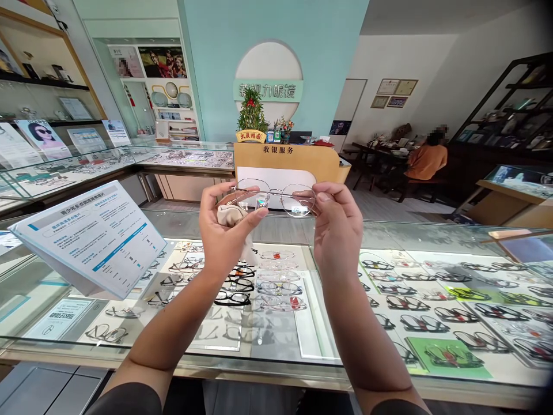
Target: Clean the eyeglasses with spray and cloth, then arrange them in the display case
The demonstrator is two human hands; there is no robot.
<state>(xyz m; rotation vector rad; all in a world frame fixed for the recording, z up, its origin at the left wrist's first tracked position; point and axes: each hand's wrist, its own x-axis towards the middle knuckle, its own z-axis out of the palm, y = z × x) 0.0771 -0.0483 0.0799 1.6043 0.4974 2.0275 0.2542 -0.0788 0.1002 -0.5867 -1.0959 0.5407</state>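
Note:
I hold up a pair of thin metal-framed glasses [276, 197] with round clear lenses, at chest height above a glass display counter [389, 236]. My left hand [224, 230] is closed on the left lens side, with a beige cleaning cloth [230, 216] pinched between its fingers and the lens. My right hand [337, 227] grips the right end of the frame by the hinge. Rows of spectacle frames [242, 288] lie under the glass directly below my hands.
A tilted printed information card [93, 236] stands on the counter at the left. A wooden cashier desk [285, 161] with a small potted tree [252, 118] is straight ahead. A person in an orange top [427, 160] sits at a table far right.

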